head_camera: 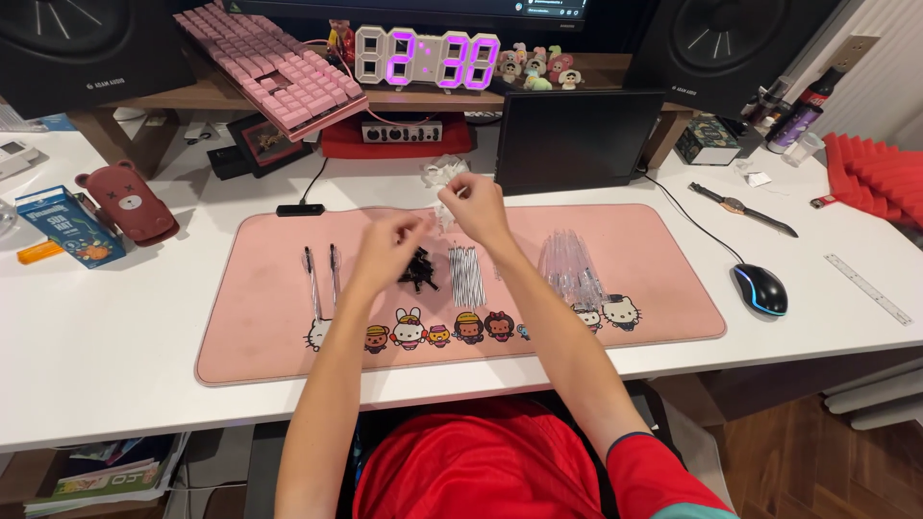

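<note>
My left hand [386,248] and my right hand [474,207] are raised above the pink desk mat [269,346], fingertips pinched close together. Something small and clear seems to be between them, but motion blur hides it. Below the hands lie a pile of small black pen parts [419,270], a row of thin pen refills [466,275] and a heap of clear pen barrels [569,267]. Two assembled pens [322,274] lie side by side at the mat's left.
A computer mouse [760,288], a wristwatch [742,207] and a clear ruler [868,287] lie to the right. A dark tablet [577,139] stands behind the mat, beside crumpled clear plastic [444,171]. A bear-shaped case [128,202] and a blue carton [67,226] are at left. A pink keyboard [269,67] leans on the shelf.
</note>
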